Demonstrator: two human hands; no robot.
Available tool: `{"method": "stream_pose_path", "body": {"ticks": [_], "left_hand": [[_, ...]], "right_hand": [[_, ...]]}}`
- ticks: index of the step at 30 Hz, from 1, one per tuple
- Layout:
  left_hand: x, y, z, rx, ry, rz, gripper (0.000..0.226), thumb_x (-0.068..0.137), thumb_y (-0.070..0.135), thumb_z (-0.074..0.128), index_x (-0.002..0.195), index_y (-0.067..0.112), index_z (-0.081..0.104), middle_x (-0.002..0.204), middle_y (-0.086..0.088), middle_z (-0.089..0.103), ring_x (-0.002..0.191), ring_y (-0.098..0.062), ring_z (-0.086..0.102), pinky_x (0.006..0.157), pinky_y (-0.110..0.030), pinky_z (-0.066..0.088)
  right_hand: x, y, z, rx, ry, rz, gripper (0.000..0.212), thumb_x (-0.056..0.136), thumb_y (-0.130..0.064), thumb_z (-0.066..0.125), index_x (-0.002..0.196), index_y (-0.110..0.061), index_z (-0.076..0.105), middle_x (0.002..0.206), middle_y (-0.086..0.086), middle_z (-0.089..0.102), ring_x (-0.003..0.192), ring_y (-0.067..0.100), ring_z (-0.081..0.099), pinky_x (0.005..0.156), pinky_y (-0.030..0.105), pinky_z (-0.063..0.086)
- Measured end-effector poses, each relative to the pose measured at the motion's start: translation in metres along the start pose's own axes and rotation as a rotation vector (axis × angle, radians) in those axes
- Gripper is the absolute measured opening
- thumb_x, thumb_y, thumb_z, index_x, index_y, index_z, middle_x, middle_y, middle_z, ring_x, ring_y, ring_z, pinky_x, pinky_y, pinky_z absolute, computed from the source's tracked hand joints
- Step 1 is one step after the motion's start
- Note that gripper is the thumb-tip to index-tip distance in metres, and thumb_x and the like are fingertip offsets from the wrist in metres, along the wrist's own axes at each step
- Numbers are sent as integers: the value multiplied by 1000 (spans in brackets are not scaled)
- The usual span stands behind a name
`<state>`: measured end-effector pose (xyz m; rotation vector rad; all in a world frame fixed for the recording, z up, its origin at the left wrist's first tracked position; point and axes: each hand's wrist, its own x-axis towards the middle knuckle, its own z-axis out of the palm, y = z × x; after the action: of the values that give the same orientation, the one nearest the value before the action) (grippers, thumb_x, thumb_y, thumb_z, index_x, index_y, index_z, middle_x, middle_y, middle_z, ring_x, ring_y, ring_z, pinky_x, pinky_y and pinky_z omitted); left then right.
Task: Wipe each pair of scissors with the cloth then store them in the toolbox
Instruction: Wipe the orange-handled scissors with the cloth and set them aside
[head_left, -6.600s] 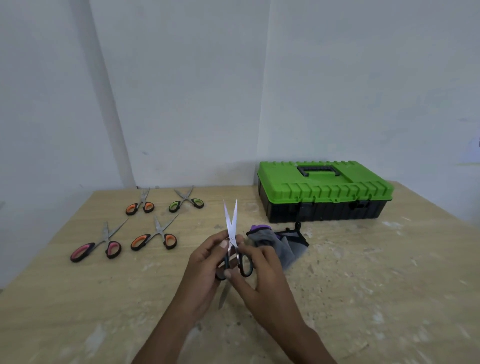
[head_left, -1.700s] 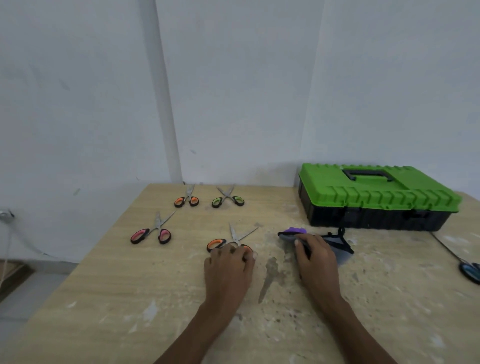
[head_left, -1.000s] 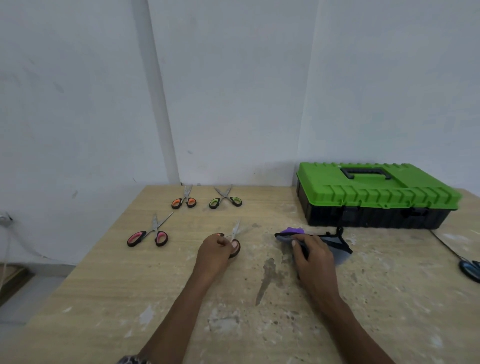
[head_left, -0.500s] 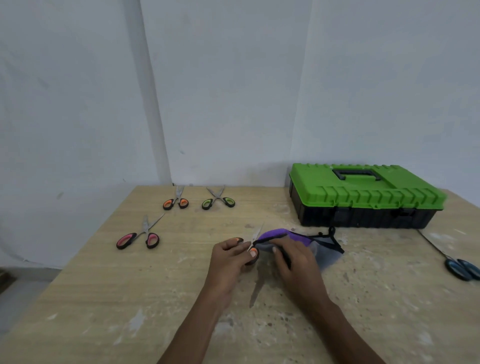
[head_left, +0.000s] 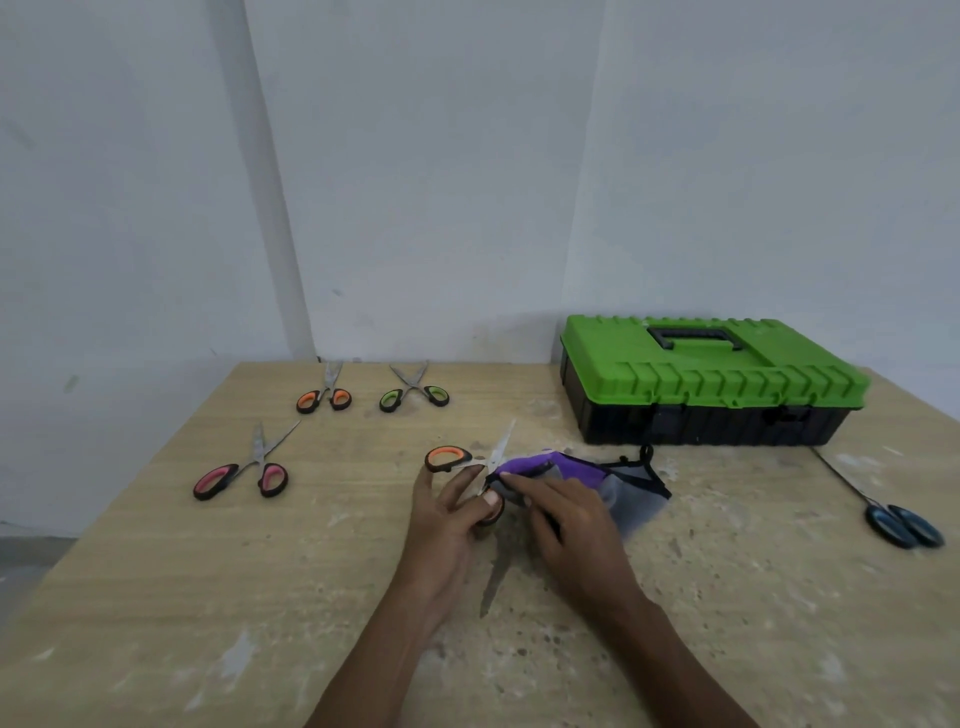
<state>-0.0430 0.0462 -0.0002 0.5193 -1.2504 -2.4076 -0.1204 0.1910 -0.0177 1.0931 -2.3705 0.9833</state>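
Head view. Well left of the left grip (head_left: 447, 512), loose on the worktop (head_left: 208, 597): pink pair (head_left: 241, 475), orange pair (head_left: 323, 399), green pair (head_left: 414, 396). Left grip grasps the orange-handled scissors (head_left: 448, 459) by the handles, blades parted. Right grip (head_left: 569, 514) pinches the cloth (head_left: 587, 470) at the blades. Beyond it, the toolbox (head_left: 711, 384), lid down; far right, blue pair (head_left: 904, 526). Count: five pairs, one cloth, one toolbox. Scissors judged light, stiff and sharp, so hold them by the loops. Cloth limp.

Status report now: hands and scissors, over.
Left hand grips orange-handled scissors. Right hand holds cloth at the blades. Toolbox lid closed, nothing blocking.
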Motion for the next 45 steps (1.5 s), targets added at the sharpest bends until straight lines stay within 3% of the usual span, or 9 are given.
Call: {"method": "stream_pose_path", "body": {"ticks": [3,12,19,24,28,31,36,41,45], "left_hand": [[1,4,1,-31,-77,-3,45,91,-16,58,132,4,58,126,-16,71,103,-22,75,80,-29,62],[5,7,-1,-75,-47,-54,23,103,10,52,122,5,64,116,-19,75,101,-27,74,76,-34,63],[10,11,-5,-131,0,-167,20,104,16,53,120,11,64,117,-21,74,100,-25,76,89,-40,57],[11,9,-3,-141,-18,-159,16,101,12,57,115,12,64,111,-22,74,97,-29,77,85,-41,60],[9,8,-2,-123,-45,-113,29,93,1,64,119,11,57,111,-25,72,100,-33,75,69,-35,63],[8,5,-1,-44,-6,-75,31,92,-4,64,120,6,57,117,-34,68,90,-25,77,64,-32,62],[8,1,0,-14,27,-37,26,88,-6,69,111,4,63,110,-31,71,92,-28,77,69,-34,63],[8,-1,-1,53,25,-18,22,81,-5,75,98,8,70,105,-24,74,93,-30,74,74,-35,63],[7,0,-2,67,5,-17,19,81,1,76,98,6,69,97,-22,71,89,-31,70,81,-40,60]], "right_hand": [[0,1,1,-4,-3,14,41,95,-16,53,132,-31,64,112,-10,70,96,5,55,82,25,43],[0,-1,-1,-11,12,-15,40,94,-15,53,126,-33,67,113,-16,70,100,5,60,83,25,46],[7,16,-18,454,352,490,26,103,-7,49,120,-15,67,101,-13,68,84,-13,61,68,4,44],[21,30,-33,507,489,602,14,101,-12,55,107,-13,67,97,3,70,89,12,65,72,21,50],[31,13,-35,445,330,479,13,100,-20,59,111,-23,64,95,-12,69,84,1,64,67,12,48],[24,1,-19,317,224,383,19,101,-22,59,118,-26,65,102,-17,67,93,-2,62,74,17,51],[15,-8,-6,191,191,298,29,100,-22,58,126,-33,63,115,-22,63,106,-5,56,86,23,49],[11,-10,3,-37,123,143,32,97,-26,55,126,-33,66,121,-16,63,103,5,61,70,28,54],[9,-12,7,-115,49,-39,33,94,-25,64,127,-28,67,119,-12,64,99,14,61,72,30,54]]}}
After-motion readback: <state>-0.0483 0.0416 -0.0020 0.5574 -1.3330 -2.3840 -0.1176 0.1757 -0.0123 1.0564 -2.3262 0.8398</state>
